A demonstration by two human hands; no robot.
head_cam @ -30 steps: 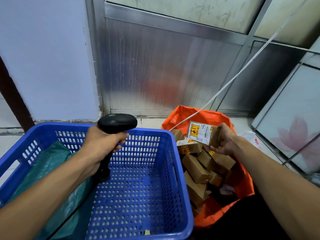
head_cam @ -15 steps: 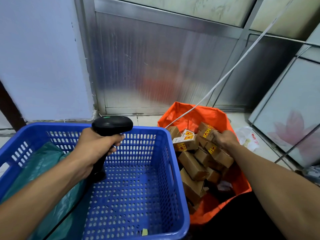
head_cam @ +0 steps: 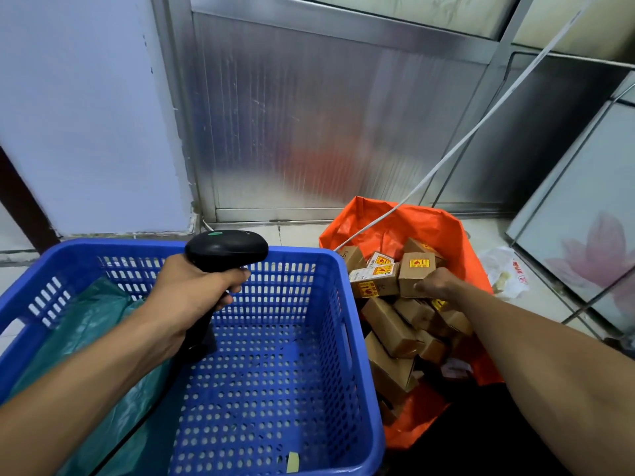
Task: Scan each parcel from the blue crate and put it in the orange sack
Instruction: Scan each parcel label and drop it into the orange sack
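Head view looks down at a big blue crate (head_cam: pixel 347 304) with holes in its walls. A green bag (head_cam: pixel 86 324) lies inside it, under the left arm, and a small scrap (head_cam: pixel 293 462) sits on the crate floor near the front rim. No parcel shows in the crate, but the arm and the bag hide part of its floor.

Just to the right of the crate sits the orange sack (head_cam: pixel 405 225), open at the top and holding many brown boxes (head_cam: pixel 388 326). A white cord (head_cam: pixel 481 125) runs up from the sack toward the top right corner.

Left hand (head_cam: pixel 187 297) is over the crate with its fingers wrapped tight round the handle of the black scanner (head_cam: pixel 226 250). The scanner's head sticks out above the fist and points to the right. The lower part of the handle is hidden behind the hand.

Right hand (head_cam: pixel 434 286) is down in the sack, right on top of the pile. Its fingers curl round the lower right edge of a parcel (head_cam: pixel 417 269) with a yellow sticker. The parcel sits to the left of and above the hand, touching other boxes. The fingertips are hidden behind the parcel.
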